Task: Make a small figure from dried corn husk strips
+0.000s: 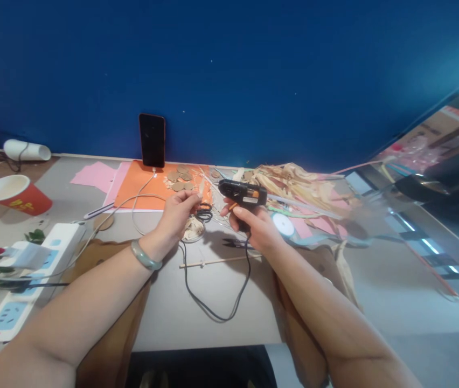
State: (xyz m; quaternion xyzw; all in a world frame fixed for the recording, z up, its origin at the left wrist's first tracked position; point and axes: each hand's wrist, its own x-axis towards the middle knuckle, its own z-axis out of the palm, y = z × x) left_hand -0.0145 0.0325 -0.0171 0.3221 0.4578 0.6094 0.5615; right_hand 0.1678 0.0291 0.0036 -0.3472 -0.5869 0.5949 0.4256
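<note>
My right hand is wrapped round a black hot glue gun, its nozzle pointing left and a finger at its orange trigger. A clear glue stick sticks out of the back. To the left, my left hand pinches a small pale petal-like piece, apart from the nozzle. Black-handled scissors lie just beyond my left fingers, beside a round dish of pale scraps. Below my hands, a thin wooden stick lies on the table, with the gun's black cord looping over it.
A phone leans on the blue wall behind orange paper with several brown discs. Pale dried husks are heaped at the back right. On the left stand a red paper cup and a white power strip with plugs and cables.
</note>
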